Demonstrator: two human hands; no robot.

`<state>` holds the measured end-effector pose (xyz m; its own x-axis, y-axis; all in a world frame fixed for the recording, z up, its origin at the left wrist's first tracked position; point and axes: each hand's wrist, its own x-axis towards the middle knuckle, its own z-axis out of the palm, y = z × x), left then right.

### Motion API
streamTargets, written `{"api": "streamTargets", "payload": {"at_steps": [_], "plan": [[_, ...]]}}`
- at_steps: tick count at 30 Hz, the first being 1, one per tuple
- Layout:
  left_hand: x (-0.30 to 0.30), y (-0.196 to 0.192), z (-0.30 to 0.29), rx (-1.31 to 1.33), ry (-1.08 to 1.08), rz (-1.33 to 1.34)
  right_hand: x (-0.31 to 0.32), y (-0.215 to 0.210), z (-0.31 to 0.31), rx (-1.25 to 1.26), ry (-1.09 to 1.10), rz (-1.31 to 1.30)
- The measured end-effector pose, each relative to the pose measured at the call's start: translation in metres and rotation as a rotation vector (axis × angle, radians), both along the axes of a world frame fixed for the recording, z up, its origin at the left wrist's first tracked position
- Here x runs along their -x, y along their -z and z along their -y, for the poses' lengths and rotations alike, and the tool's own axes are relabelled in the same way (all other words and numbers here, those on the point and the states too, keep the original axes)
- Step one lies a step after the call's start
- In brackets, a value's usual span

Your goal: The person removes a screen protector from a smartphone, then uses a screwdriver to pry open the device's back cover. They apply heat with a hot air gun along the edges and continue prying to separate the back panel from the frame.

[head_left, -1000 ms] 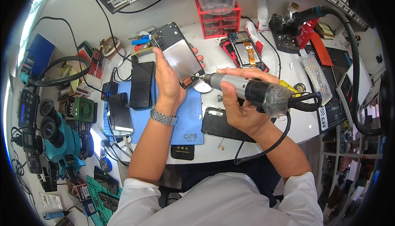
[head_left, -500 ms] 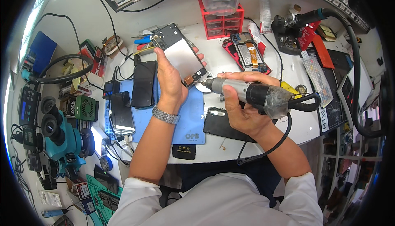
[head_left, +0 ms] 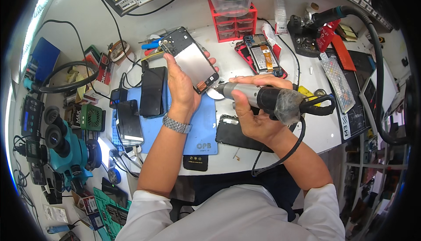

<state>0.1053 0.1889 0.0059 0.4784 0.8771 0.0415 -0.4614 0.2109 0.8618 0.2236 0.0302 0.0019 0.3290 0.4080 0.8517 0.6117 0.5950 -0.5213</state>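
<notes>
My left hand [head_left: 180,85] grips an opened phone body [head_left: 194,62], a dark frame with a silver plate and a copper-coloured piece at its lower corner, tilted above the blue work mat [head_left: 202,124]. In my right hand [head_left: 258,124] is a corded rotary tool [head_left: 267,98], silver at the front and black behind, with clear wrap at its rear. Its tip points left, at the phone's lower corner; whether it touches cannot be made out. Beneath the tool lies a black phone panel [head_left: 239,133]. Left of my left hand lie a dark phone [head_left: 153,89] and another phone [head_left: 130,122].
A red drawer unit [head_left: 233,23] stands at the back, near an opened phone with its battery showing [head_left: 264,57]. A teal microscope [head_left: 70,153] is at the left. The tool's black cable [head_left: 287,155] loops by my right wrist. A hose stand [head_left: 302,39] rises back right.
My right hand and the rotary tool have shifted slightly left. The view has moved a little; my left hand keeps hold of the phone body in nearly the same pose.
</notes>
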Motion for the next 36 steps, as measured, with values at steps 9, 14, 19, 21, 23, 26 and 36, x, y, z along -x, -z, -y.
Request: {"api": "streamTargets", "payload": {"at_steps": [9,14,19,21,23,26,36], "plan": [[-0.002,0.004,0.0,0.008,0.016,0.011,0.0,-0.003,0.004,-0.05,-0.013,-0.016],[-0.003,0.001,0.004,0.012,0.006,-0.001,0.001,0.001,0.003,-0.046,-0.046,-0.062],[-0.003,0.001,0.004,-0.002,0.01,0.0,0.004,0.005,0.0,-0.062,-0.036,-0.076],[-0.002,0.001,0.004,-0.001,0.004,-0.001,0.003,0.003,0.001,-0.045,-0.028,-0.034],[-0.001,0.001,0.004,0.005,0.0,-0.001,-0.001,0.001,0.004,-0.023,-0.028,0.004],[-0.002,0.001,0.005,0.01,0.002,0.005,0.001,0.002,0.002,-0.046,-0.03,-0.034],[-0.002,0.001,0.003,-0.025,0.014,-0.004,-0.001,-0.001,0.002,-0.068,-0.063,-0.102]]}}
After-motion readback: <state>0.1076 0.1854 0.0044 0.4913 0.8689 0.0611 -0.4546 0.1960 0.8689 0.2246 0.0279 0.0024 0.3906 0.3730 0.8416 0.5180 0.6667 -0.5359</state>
